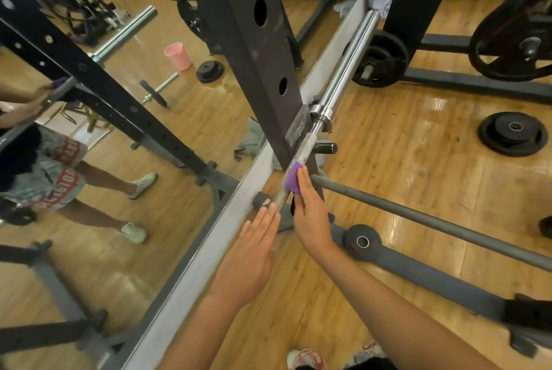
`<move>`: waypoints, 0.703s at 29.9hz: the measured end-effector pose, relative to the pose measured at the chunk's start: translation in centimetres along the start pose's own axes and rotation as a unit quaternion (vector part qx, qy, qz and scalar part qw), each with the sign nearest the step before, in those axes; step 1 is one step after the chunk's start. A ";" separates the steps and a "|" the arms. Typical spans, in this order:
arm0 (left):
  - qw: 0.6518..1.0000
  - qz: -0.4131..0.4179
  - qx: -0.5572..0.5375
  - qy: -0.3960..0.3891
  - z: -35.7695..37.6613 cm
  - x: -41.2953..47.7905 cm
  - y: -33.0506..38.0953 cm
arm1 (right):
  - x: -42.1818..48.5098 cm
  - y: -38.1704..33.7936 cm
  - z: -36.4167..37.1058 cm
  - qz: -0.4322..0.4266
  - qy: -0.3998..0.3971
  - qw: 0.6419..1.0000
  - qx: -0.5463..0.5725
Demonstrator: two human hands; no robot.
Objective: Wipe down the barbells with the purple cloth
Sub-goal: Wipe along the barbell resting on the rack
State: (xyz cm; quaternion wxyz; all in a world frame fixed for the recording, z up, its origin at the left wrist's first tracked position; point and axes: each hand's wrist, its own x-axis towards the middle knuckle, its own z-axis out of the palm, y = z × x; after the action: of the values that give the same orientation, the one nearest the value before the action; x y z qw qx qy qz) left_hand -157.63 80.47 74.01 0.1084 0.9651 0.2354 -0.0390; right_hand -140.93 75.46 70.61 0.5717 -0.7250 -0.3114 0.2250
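The right hand's fingers (302,187) are lying nearly straight and pressed close together, flat against the purple cloth (291,180); the thumb is hidden, so I cannot tell whether it is hooking under. The cloth is bunching into a soft rounded wad that is bulging out on the mirror side of those fingertips, and it is sitting on the thin shaft of the barbell (343,70), just below the rack's hook. The right hand (310,214) is showing its back to the camera.

The left hand (254,250) is reaching in beside it, holding nothing, its fingers (268,217) straight and together with the tips right at the lower end of the shaft; whether they are touching the metal I cannot tell.

The shaft is looking dull and chalk-streaked near the cloth, while the thicker sleeve beyond the collar is shining as smooth chrome. The bar is resting against a dark square steel upright (263,40) pierced with round holes. A matte grey round rail (418,214) is running off to the right. A mirror (89,160) in a silver frame is standing on the left, black disc plates (510,133) are lying on the glossy wooden floor (403,160)
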 end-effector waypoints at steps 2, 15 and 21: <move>1.000 0.003 0.007 0.001 0.3 -0.6 -0.5 | 1.6 -0.5 -0.4 0.046 0.024 0.998 0.026; 0.998 -0.013 0.055 0.007 0.7 -0.4 -0.2 | 1.8 -0.9 0.1 0.056 0.041 0.997 0.023; 0.998 -0.011 0.065 0.018 0.8 -0.5 0.0 | 1.1 -1.8 1.3 0.075 0.060 0.995 0.025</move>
State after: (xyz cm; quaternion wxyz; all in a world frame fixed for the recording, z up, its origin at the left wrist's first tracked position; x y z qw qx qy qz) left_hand -158.11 80.05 73.30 0.0403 0.9679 0.2451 -0.0380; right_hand -141.38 77.41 72.12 0.5888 -0.7440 -0.2152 0.2313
